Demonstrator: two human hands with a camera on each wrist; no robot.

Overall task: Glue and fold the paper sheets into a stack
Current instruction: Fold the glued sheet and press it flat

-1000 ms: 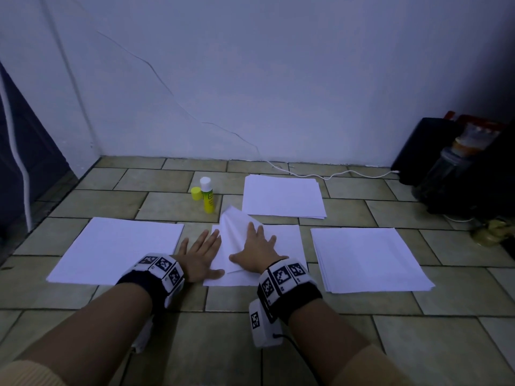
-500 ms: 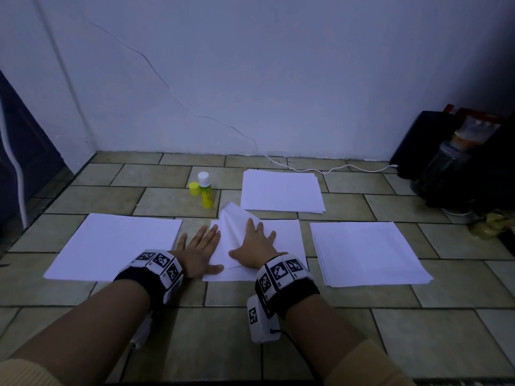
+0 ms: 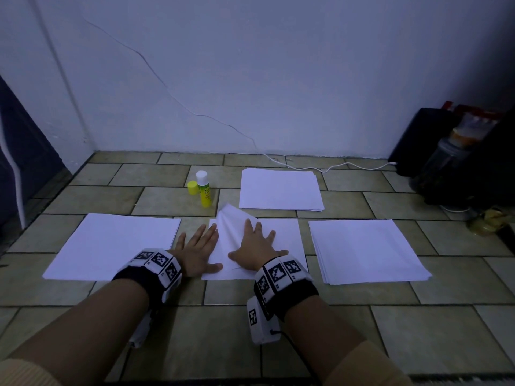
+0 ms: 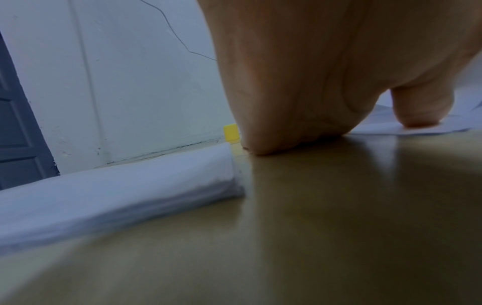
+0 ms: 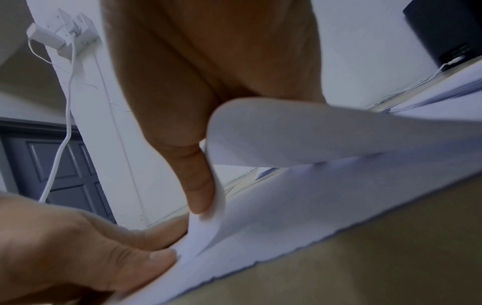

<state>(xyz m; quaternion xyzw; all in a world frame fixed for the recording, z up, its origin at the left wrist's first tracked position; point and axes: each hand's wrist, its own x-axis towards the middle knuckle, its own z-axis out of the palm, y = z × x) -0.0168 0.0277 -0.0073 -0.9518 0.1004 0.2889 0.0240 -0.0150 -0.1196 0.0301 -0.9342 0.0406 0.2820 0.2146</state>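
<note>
A folded white sheet point(image 3: 231, 232) lies slanted on the middle paper pile point(image 3: 284, 240) on the tiled floor. My right hand point(image 3: 256, 246) lies flat with spread fingers on the folded sheet and presses it down. My left hand point(image 3: 199, 252) lies flat at the pile's left edge, its thumb point(image 3: 214, 267) on the paper. In the right wrist view the fold point(image 5: 300, 134) still bulges under my palm, and my right thumb point(image 5: 200, 185) rests against the paper edge. An uncapped yellow glue stick point(image 3: 204, 190) stands behind the pile, its yellow cap point(image 3: 192, 188) beside it.
Three more white paper piles lie around: left point(image 3: 111, 246), back point(image 3: 280, 189) and right point(image 3: 365, 252). A white cable point(image 3: 320, 168) runs along the wall to dark bags and a jar point(image 3: 446, 162) at the right. A dark door point(image 4: 18, 123) is at the left.
Both hands stay flat on the folded sheet and the pile; the head camera has only shifted slightly.
</note>
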